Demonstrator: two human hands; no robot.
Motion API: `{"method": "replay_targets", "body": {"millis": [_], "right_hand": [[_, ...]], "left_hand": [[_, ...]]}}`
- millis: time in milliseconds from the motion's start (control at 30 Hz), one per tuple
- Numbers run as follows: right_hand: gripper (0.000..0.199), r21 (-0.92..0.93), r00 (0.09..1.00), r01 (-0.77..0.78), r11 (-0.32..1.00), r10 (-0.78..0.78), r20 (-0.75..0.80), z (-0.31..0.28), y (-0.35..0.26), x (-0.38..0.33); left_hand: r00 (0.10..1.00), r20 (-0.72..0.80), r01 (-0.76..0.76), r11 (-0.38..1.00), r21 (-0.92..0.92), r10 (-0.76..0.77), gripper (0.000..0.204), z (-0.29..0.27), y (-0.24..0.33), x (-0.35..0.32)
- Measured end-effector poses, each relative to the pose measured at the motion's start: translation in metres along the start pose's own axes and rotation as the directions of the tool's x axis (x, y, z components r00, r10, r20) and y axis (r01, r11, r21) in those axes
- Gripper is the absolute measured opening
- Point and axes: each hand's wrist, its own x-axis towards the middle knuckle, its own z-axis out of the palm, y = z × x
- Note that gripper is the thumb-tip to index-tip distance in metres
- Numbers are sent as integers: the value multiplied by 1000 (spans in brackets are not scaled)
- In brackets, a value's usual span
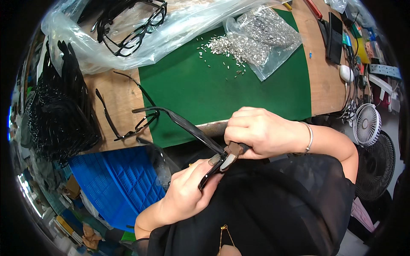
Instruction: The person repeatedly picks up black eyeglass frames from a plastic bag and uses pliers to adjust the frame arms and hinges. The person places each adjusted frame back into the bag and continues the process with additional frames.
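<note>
My left hand is closed on the front of a black eyeglass frame, held above the table's near edge. One temple of the frame stretches away toward the far left. In my right hand is a pair of pliers, mostly hidden by the fingers. Their metal jaws meet the frame's corner by the hinge, close to my left thumb. Another black eyeglass frame lies on the wood at the left. Small silvery metal pieces spill onto the green mat from a clear plastic bag.
Clear plastic sheeting with black glasses lies at the far left. Many black temples are heaped along the left edge. A blue plastic crate stands below. Cables, a white fan and a black fan are at the right.
</note>
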Motion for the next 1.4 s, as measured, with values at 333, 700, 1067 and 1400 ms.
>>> {"method": "replay_targets", "body": {"millis": [333, 700, 1067, 1400], "right_hand": [[28, 36, 990, -134, 990, 133, 46, 2, 0, 1], [24, 78, 976, -218, 973, 217, 23, 7, 10, 8], [22, 90, 932, -347, 933, 354, -73, 4, 2, 0], [21, 107, 900, -428, 897, 435, -44, 7, 3, -27]], "left_hand": [[1000, 25, -19, 999, 49, 18, 32, -12, -18, -7], [981, -132, 1, 669, 743, 146, 27, -89, -59, 4], [926, -266, -43, 774, 632, 269, 31, -107, -64, 74], [834, -378, 222, 383, 897, 402, 32, -117, -118, 215]]}}
